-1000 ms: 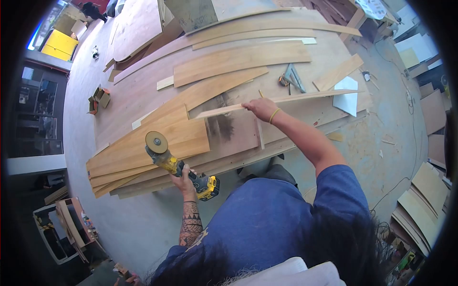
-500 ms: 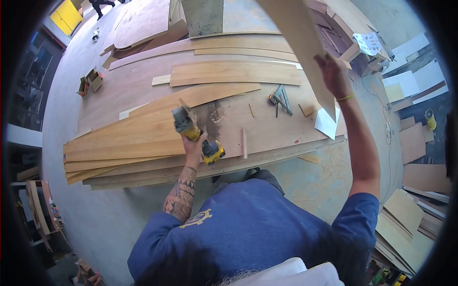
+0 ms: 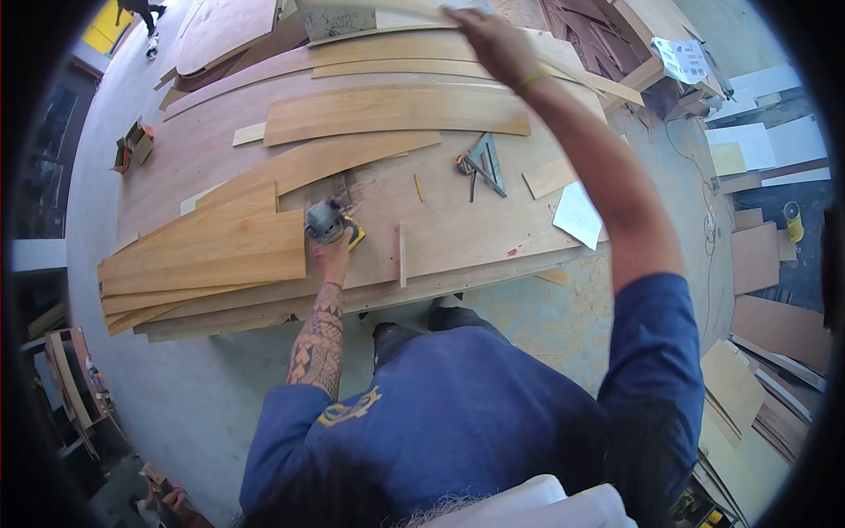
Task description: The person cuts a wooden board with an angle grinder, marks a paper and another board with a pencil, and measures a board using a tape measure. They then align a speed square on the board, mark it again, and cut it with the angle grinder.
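My left hand (image 3: 332, 255) is wrapped round a yellow and grey cordless router (image 3: 325, 222), which stands at the table surface beside the right end of the stacked plywood panels (image 3: 211, 242). My right hand (image 3: 495, 46) is raised at the top of the view and grips the end of a long thin board (image 3: 409, 11), blurred and partly out of frame. Under that arm lie a speed square (image 3: 488, 165), a tape measure (image 3: 463, 164) and a pencil (image 3: 418, 187). A narrow wooden strip (image 3: 403, 253) lies near the table's front edge.
Curved plywood panels (image 3: 396, 113) cover the back of the worktable (image 3: 458, 231). A white paper sheet (image 3: 576, 216) lies at its right side. Small cardboard boxes (image 3: 134, 148) stand at the left. Sheet offcuts (image 3: 755, 255) and a cable (image 3: 709, 233) are on the right; a person (image 3: 141, 12) is far back left.
The router has come down to the table, left of the dark smudge. My right hand has swung up and left, tilting the board from steep to nearly level. The view has shifted slightly.
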The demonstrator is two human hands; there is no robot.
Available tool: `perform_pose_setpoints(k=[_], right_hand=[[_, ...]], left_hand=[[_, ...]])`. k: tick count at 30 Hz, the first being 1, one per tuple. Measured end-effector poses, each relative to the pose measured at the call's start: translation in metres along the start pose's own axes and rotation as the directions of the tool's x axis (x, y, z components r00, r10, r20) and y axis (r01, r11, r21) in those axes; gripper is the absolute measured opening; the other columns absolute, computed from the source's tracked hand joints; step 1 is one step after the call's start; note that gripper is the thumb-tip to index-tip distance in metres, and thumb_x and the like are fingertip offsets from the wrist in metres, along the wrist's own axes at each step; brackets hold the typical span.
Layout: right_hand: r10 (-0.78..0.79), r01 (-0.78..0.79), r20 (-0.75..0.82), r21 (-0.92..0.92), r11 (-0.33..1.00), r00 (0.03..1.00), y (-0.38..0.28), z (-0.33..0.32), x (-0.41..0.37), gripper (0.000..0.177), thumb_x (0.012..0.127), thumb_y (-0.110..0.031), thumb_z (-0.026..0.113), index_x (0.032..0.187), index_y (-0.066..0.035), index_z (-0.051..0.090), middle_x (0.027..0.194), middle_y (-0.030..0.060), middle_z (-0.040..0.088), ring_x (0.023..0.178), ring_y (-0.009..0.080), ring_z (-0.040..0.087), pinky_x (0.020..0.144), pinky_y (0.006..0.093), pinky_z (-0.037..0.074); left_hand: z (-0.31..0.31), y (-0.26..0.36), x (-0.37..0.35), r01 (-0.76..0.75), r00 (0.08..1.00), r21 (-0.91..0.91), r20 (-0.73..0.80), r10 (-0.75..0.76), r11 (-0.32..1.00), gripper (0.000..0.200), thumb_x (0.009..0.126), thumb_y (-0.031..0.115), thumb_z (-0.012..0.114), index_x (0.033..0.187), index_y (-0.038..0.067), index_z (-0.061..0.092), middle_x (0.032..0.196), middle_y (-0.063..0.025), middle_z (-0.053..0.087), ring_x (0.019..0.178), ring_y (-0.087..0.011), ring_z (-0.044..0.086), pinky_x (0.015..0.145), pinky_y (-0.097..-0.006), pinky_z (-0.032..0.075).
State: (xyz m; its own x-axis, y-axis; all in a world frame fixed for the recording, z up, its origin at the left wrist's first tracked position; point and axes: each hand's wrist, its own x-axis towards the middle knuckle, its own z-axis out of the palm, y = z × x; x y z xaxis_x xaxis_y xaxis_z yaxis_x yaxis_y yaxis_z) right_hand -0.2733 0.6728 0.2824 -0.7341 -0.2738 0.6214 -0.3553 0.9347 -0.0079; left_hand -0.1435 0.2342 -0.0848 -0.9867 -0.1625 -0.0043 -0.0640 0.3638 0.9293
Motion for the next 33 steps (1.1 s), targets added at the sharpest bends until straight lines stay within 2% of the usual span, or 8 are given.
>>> perform_pose_setpoints(k=[4,9,16,18,24,27,29,33], right_hand=[[0.135,-0.15,0.186,0.071,0.986,0.973,0.011,0.136,-0.023,0.056,0.101,0.0,0.049,0.152,-0.023,0.059,0.131,0.0129,0.071,0.113,0.0387,0.07,0.093,0.0523,0.061],[0.377,-0.471,0.439,0.126,0.873,0.815,-0.046,0.222,-0.048,0.047,0.102,-0.027,0.069,0.145,-0.014,0.055,0.126,0.0202,0.069,0.114,0.0403,0.071,0.095,0.0493,0.061],[0.659,-0.69,0.319,-0.021,0.723,0.681,-0.061,0.245,-0.085,0.084,0.087,-0.05,0.086,0.151,-0.007,0.052,0.131,0.0235,0.069,0.119,0.0431,0.069,0.104,0.0493,0.057],[0.787,-0.901,0.448,0.292,0.321,0.425,-0.057,0.252,-0.109,0.077,0.091,-0.051,0.082,0.149,-0.005,0.059,0.134,0.0243,0.07,0.124,0.0444,0.067,0.107,0.051,0.054],[0.83,-0.99,0.54,0.053,0.131,0.139,-0.089,0.221,-0.313,0.035,0.096,-0.032,0.075,0.121,-0.008,0.077,0.122,0.0241,0.075,0.117,0.0421,0.071,0.102,0.0502,0.056],[0.806,-0.986,0.582,-0.043,0.163,0.108,-0.11,0.199,-0.376,0.037,0.096,-0.028,0.075,0.128,-0.01,0.074,0.138,0.0251,0.068,0.128,0.044,0.065,0.108,0.0492,0.054],[0.73,-0.89,0.599,-0.063,0.451,0.328,-0.123,0.203,-0.392,0.044,0.097,-0.025,0.074,0.138,-0.011,0.069,0.159,0.0249,0.048,0.144,0.0473,0.05,0.116,0.0524,0.05],[0.686,-0.843,0.651,-0.131,0.522,0.324,-0.131,0.225,-0.374,0.052,0.096,-0.024,0.073,0.146,-0.013,0.062,0.17,0.0225,0.03,0.154,0.0483,0.037,0.119,0.0581,0.046]], left_hand=[[-0.002,0.047,-0.012,0.198,0.98,-0.019,-0.007,-0.198,0.98,0.06,0.08,0.014,0.093,0.131,-0.003,0.067,0.131,-0.0113,0.072,0.119,-0.0219,0.069,0.107,-0.0379,0.053],[-0.001,0.028,-0.005,0.165,0.986,-0.036,0.041,-0.163,0.986,0.058,0.082,0.008,0.09,0.134,-0.005,0.067,0.133,-0.0117,0.071,0.12,-0.0203,0.068,0.108,-0.0365,0.052],[-0.001,0.025,-0.005,0.161,0.984,-0.146,0.096,-0.148,0.976,0.061,0.087,-0.003,0.082,0.144,-0.002,0.059,0.141,-0.0088,0.066,0.128,-0.0208,0.064,0.113,-0.0363,0.05],[-0.001,0.026,-0.006,0.185,0.981,-0.159,0.085,-0.174,0.97,0.064,0.086,-0.006,0.081,0.145,-0.002,0.057,0.142,-0.0097,0.065,0.128,-0.0215,0.064,0.113,-0.037,0.05],[0.001,0.021,-0.002,0.178,0.984,-0.219,0.056,-0.169,0.959,0.064,0.084,-0.007,0.082,0.143,-0.005,0.058,0.143,-0.0123,0.065,0.13,-0.0233,0.064,0.116,-0.0389,0.048],[0.013,0.029,0.012,0.18,0.982,-0.214,0.093,-0.164,0.96,0.069,0.081,-0.005,0.085,0.144,-0.005,0.057,0.145,-0.0143,0.064,0.131,-0.0237,0.063,0.115,-0.0381,0.048],[0.034,0.033,0.033,0.128,0.988,-0.202,0.112,-0.107,0.971,0.067,0.08,-0.004,0.086,0.141,-0.005,0.058,0.142,-0.0147,0.065,0.129,-0.0242,0.065,0.113,-0.0383,0.05],[0.087,0.063,0.07,0.162,0.972,-0.154,0.195,-0.13,0.975,0.062,0.077,0.002,0.087,0.133,-0.006,0.063,0.132,-0.0156,0.071,0.119,-0.0261,0.069,0.107,-0.0387,0.054]])
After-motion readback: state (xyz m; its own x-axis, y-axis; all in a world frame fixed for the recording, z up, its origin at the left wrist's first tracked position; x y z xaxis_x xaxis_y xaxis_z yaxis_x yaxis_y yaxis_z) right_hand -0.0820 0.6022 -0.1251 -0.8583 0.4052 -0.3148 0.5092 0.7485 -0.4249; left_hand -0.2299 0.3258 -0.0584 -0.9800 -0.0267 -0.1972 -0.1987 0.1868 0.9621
